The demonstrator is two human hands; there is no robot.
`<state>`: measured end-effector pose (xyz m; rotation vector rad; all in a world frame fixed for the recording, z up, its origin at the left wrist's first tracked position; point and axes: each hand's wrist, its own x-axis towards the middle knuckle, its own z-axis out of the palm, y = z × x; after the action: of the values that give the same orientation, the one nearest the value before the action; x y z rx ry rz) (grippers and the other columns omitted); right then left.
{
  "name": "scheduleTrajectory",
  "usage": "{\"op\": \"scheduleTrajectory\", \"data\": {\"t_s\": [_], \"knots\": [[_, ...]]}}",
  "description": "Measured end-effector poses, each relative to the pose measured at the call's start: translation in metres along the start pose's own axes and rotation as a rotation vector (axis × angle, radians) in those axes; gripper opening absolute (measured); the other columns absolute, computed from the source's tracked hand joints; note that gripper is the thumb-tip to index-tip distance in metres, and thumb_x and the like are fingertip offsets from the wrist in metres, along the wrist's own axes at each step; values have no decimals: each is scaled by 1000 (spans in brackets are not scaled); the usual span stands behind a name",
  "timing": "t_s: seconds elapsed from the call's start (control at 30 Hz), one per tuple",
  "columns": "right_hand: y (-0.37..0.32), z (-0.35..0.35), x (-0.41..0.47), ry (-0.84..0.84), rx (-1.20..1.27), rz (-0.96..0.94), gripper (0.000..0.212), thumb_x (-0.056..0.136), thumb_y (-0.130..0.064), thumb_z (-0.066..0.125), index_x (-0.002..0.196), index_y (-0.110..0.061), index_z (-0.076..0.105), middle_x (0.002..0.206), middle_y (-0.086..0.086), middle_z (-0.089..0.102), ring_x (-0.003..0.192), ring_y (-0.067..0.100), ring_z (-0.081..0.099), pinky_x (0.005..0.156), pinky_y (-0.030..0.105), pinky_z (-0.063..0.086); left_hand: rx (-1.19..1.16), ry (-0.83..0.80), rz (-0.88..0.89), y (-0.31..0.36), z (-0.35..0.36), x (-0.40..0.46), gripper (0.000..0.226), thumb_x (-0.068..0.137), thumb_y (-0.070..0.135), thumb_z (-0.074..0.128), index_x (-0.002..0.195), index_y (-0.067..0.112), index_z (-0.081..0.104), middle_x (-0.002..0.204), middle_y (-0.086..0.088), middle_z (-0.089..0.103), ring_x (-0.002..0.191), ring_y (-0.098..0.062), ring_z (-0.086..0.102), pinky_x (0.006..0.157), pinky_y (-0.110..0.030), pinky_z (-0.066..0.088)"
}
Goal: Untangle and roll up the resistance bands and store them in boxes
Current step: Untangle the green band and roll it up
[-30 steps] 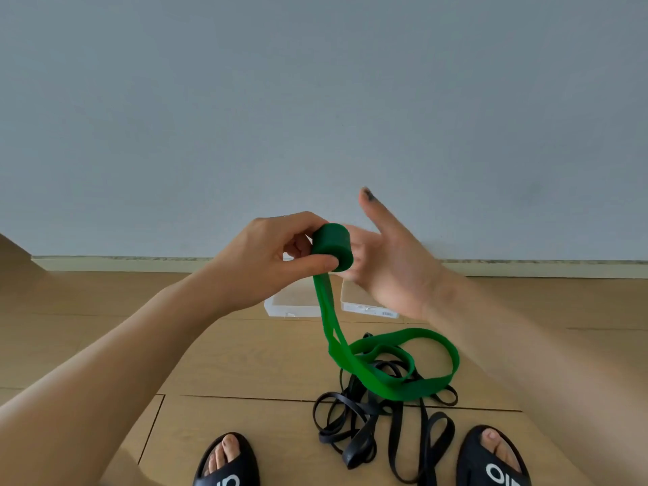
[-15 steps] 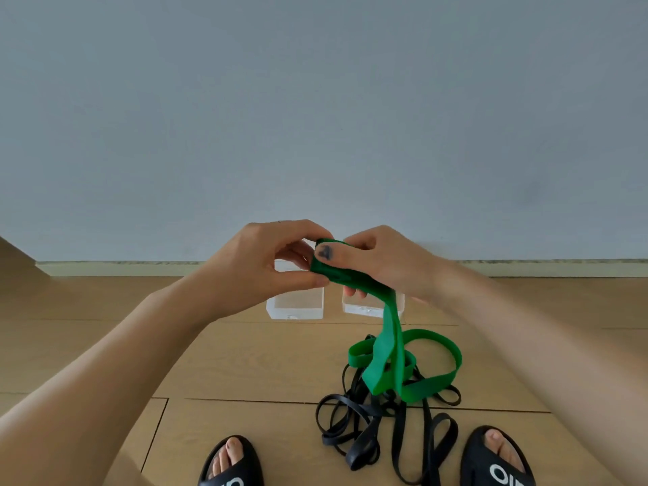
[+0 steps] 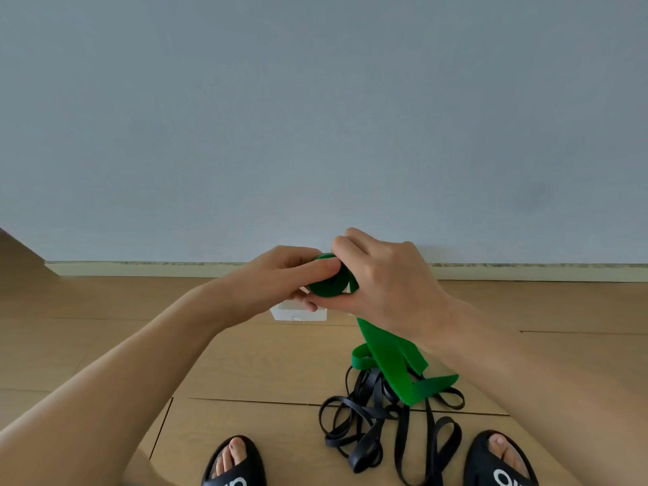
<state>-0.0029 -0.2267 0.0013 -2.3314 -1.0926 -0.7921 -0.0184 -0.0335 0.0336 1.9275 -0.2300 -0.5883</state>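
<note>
The left hand (image 3: 280, 278) pinches the green band's roll (image 3: 328, 280) while the right hand (image 3: 382, 285) wraps around its far side, and the unrolled tail (image 3: 389, 359) hangs below the grip toward the floor (over the black bands (image 3: 378, 415)), nearer the right hand.

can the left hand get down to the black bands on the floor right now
Probably not yet: the left hand and right hand both grip the green band roll, well above the black bands. Nothing else blocks the way down.
</note>
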Motion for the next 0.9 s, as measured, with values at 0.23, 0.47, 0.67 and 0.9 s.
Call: {"op": "scheduleTrajectory", "data": {"t_s": [0.23, 0.47, 0.67, 0.9], "knots": [[-2, -6, 5, -466, 794, 674, 59, 66, -32, 87, 103, -22, 41, 100, 9, 70, 87, 27, 69, 74, 47, 57, 251, 85, 77, 7, 3, 1, 24, 101, 36, 60, 83, 22, 69, 68, 12, 62, 65, 0, 56, 63, -12, 42], [28, -33, 13, -747, 951, 710, 36, 75, -36, 84, 101, -13, 73, 81, 1, 68, 71, 17, 52, 62, 27, 40, 331, 47, 76, -2, -9, -10, 34, 99, 43, 62, 74, 21, 57, 64, 11, 44, 60, -7, 39, 58, -20, 30], [26, -39, 16, -844, 1283, 909, 41, 92, -54, 59, 102, -18, 74, 99, 9, 80, 49, 8, 35, 55, 22, 34, 285, 46, 168, 1, -8, -11, 19, 98, 31, 65, 87, 16, 65, 71, 13, 52, 67, -2, 48, 65, -14, 38], [9, -32, 11, -749, 1522, 1004, 32, 100, -39, 56, 77, -29, 77, 66, -8, 68, 50, 7, 32, 53, 18, 31, 290, 140, 319, -2, -9, -11, 13, 90, 47, 64, 79, 41, 61, 77, 19, 60, 80, -2, 56, 75, -9, 41]]}}
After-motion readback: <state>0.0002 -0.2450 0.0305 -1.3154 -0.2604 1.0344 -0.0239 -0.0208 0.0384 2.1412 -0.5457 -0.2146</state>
